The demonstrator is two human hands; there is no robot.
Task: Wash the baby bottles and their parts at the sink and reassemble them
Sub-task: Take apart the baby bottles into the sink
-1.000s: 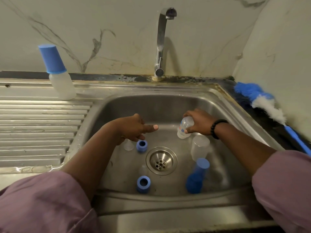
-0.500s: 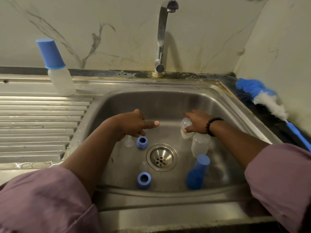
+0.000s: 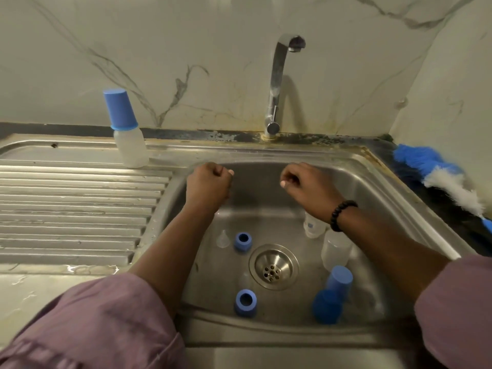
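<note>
Nearest me in the sink (image 3: 394, 198), I see a blue ring (image 3: 245, 302) and two blue caps (image 3: 332, 294) on the basin floor. Past the drain (image 3: 273, 266) sit another ring (image 3: 242, 241), a clear teat (image 3: 223, 238) and two clear bottles (image 3: 336, 249). Above them my left hand (image 3: 209, 183) and right hand (image 3: 306, 185) hover clenched, holding nothing. A capped bottle (image 3: 127, 137) stands on the drainboard beyond.
</note>
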